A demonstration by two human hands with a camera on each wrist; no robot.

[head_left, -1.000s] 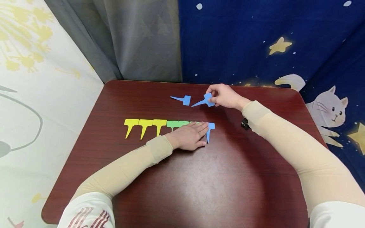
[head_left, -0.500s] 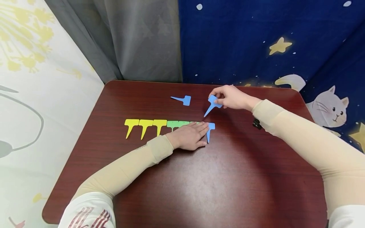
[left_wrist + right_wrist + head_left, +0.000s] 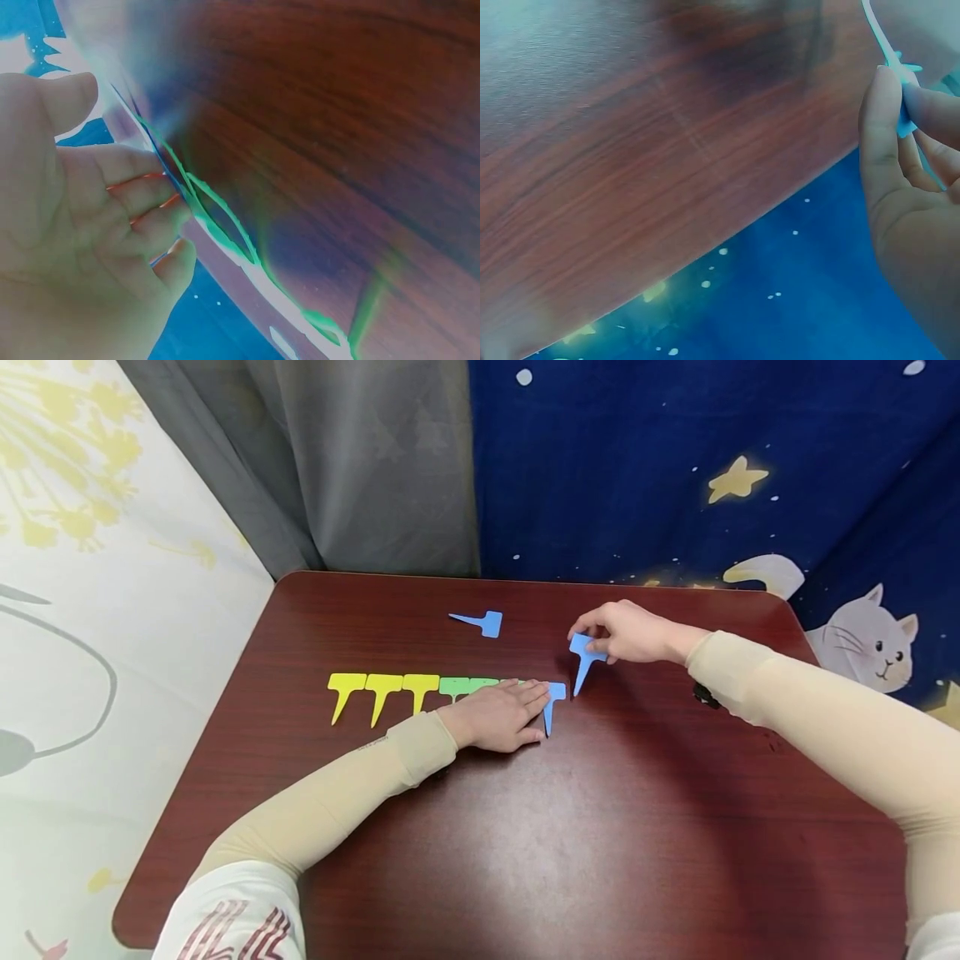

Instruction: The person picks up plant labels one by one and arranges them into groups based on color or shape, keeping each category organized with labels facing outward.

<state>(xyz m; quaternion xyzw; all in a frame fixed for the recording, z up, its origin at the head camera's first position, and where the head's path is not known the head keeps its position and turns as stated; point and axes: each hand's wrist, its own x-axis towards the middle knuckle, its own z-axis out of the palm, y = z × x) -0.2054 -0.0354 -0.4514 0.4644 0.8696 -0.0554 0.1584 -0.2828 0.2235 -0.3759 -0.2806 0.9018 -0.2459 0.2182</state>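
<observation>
My right hand pinches a blue T-shaped plant label by its wide head, the pointed stem hanging toward the table, just right of a row of labels. In the right wrist view the same blue label sits between thumb and fingers. My left hand lies flat with straight fingers over the row, its fingertips on the head of a blue label at the row's right end. The row runs from yellow labels through green labels, partly hidden under that hand.
One more blue label lies on its side behind the row. The dark red wooden table ends at a grey curtain and a blue starry curtain at the back.
My right hand has carried the blue label rightward and nearer, turning its stem from pointing left to pointing down toward me. The left hand has stayed in place on the row.
</observation>
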